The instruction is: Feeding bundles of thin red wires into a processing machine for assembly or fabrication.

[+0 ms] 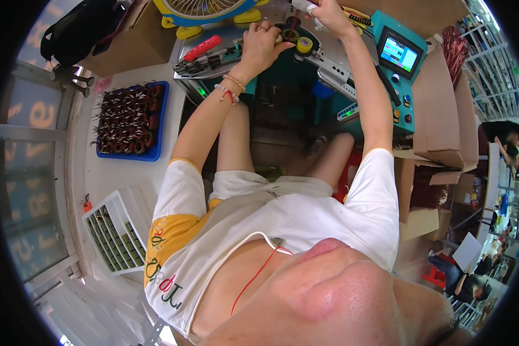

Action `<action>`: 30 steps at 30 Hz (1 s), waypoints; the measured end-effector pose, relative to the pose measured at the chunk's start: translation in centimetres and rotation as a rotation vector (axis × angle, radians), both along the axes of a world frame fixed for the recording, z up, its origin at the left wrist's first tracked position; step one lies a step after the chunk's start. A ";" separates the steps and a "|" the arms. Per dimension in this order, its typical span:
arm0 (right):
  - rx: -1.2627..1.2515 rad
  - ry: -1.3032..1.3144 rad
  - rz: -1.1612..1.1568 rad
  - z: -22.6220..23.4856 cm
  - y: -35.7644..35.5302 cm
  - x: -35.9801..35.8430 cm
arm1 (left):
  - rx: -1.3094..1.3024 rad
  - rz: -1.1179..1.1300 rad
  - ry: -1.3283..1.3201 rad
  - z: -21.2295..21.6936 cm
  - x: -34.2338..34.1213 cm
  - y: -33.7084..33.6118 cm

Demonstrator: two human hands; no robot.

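Observation:
My left hand (262,47) reaches to the winding head of a bench machine, fingers bent. Its thumb lies against a small ring-shaped coil (290,37) wound with dark red wire, between yellow-green rollers (304,45). Part of the coil is hidden behind the fingers. My right hand (331,18) is at the top edge, beyond and right of the coil, with white wrapping on its fingers. Its fingers are closed by a bundle of dark red wire (294,22) that rises from the coil. The fingertips are partly cut off by the picture's edge.
A blue tray (164,122) of wound coils and a white tray (121,202) of greenish cores stand on the left table. A yellow-blue fan (207,7) is behind my left hand. Red-handled pliers (203,48) lie nearby. A teal control box (399,56) and cardboard boxes (438,109) are right.

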State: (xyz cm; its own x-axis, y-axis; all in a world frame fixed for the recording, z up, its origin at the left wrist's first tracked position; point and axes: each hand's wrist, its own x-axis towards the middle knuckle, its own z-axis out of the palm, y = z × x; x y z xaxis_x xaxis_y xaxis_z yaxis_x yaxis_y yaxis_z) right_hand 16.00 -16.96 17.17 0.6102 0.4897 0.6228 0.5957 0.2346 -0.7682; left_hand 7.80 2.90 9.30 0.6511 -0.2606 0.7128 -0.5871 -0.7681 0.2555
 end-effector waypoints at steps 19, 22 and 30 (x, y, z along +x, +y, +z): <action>-0.144 0.818 0.090 -0.6 -4.4 4.3 | 0.031 -0.003 0.015 0.8 -0.7 0.5; -0.278 0.941 -0.160 -0.7 -2.0 5.5 | 0.014 -0.022 -0.010 0.8 -0.9 -0.2; -1.009 0.259 -0.168 4.8 -1.6 -8.7 | 0.051 0.020 -0.082 0.2 -0.7 0.4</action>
